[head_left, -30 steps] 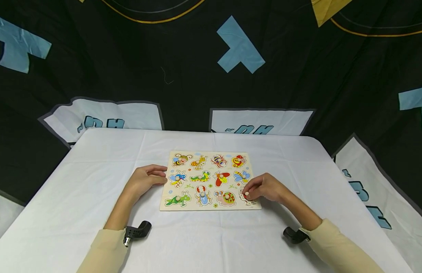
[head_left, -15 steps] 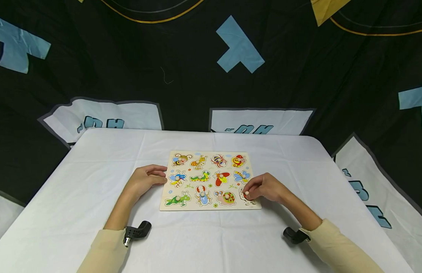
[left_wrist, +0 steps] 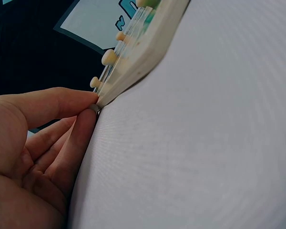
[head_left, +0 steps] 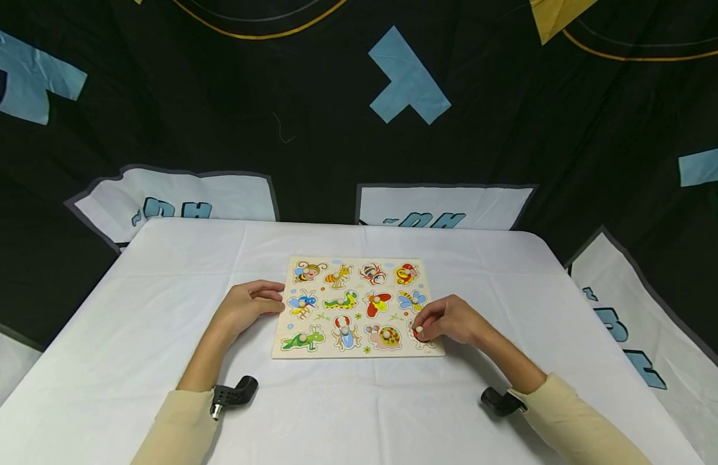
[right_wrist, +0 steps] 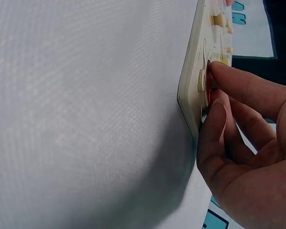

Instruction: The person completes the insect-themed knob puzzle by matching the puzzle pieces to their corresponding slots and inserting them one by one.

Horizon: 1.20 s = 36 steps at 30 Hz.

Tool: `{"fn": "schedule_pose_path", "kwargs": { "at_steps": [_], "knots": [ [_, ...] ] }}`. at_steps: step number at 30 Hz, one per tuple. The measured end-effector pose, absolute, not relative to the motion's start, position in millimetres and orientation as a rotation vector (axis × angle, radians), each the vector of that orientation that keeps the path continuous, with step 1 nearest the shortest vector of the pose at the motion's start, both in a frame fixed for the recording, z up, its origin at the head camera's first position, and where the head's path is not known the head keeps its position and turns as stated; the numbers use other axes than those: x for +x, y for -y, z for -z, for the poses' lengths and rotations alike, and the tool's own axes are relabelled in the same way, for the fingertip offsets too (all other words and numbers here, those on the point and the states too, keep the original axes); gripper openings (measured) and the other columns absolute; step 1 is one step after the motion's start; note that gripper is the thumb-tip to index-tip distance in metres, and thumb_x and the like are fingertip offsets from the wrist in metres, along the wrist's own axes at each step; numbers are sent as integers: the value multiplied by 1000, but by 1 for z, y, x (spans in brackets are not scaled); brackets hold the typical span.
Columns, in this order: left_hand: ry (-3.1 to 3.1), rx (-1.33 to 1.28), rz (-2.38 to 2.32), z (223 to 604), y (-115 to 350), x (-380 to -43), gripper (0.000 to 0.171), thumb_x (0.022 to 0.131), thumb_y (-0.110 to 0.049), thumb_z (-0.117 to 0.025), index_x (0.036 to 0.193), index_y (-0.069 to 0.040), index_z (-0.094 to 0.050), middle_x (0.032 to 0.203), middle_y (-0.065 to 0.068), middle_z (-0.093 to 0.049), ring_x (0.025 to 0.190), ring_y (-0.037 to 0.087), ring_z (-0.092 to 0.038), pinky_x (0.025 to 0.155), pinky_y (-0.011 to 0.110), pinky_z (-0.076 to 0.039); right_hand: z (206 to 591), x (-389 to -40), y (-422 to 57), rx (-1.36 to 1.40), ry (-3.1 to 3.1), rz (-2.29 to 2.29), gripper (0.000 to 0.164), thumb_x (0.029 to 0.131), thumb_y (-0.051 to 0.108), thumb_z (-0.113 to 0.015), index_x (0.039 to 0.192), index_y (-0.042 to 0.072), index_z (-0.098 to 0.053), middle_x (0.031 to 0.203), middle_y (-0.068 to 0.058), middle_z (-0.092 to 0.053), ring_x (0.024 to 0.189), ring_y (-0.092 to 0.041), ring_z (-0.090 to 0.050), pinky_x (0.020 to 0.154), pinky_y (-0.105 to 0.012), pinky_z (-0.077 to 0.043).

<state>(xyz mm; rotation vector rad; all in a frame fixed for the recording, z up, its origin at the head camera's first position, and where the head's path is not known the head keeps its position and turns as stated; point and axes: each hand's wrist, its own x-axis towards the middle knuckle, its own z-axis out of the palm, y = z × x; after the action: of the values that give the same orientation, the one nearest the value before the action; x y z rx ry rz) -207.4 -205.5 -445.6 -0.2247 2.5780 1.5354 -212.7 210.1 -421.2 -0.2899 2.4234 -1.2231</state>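
Observation:
A wooden peg puzzle board [head_left: 359,316] with knobbed insect pieces lies flat on the white cloth. My left hand [head_left: 248,309] holds its left edge with thumb and fingers, the fingertips meeting the rim in the left wrist view. At the board's near right corner, my right hand [head_left: 452,320] pinches a small red puzzle piece [head_left: 416,334] with a pale knob. This piece sits over an outlined recess [head_left: 425,344]; in the right wrist view it looks tilted against the board, largely covered by the fingers. Whether it is seated cannot be told.
Other pieces fill the board, among them a snail [head_left: 383,337], a beetle [head_left: 345,333] and a green grasshopper [head_left: 303,338]. White cloth covers the table [head_left: 336,413]. A black curtain [head_left: 219,116] with blue and yellow patches hangs behind.
The red piece has shifted and turned very slightly in my right fingers. My left hand and the board stay where they were.

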Motion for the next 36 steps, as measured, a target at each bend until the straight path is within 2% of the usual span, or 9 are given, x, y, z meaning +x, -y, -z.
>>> {"fn": "schedule_pose_path", "kwargs": {
  "at_steps": [14, 27, 36],
  "knots": [
    [-2585, -213, -1537, 446, 206, -209, 49, 84, -22, -80, 131, -13, -68, 110, 4, -74, 100, 15, -65, 90, 30, -44, 423, -214, -210, -316, -2463, 1127, 13, 76, 11, -85, 87, 11, -78, 73, 1, -63, 75, -14, -55, 66, -26, -43],
    [-2559, -212, -1560, 450, 205, -206, 49, 84, -20, -80, 130, -11, -67, 110, 5, -74, 96, 12, -66, 87, 26, -47, 420, -212, -211, -338, -2426, 1125, 17, 76, 10, -83, 90, 7, -77, 74, -1, -62, 74, -15, -54, 67, -27, -42],
    [-2588, -230, -1538, 447, 204, -206, 49, 84, -19, -80, 131, -12, -67, 112, 6, -73, 101, 18, -66, 89, 30, -45, 422, -217, -211, -320, -2385, 1163, 18, 75, 8, -83, 92, 5, -76, 72, 0, -61, 72, -14, -54, 66, -27, -43]
  ]
}}
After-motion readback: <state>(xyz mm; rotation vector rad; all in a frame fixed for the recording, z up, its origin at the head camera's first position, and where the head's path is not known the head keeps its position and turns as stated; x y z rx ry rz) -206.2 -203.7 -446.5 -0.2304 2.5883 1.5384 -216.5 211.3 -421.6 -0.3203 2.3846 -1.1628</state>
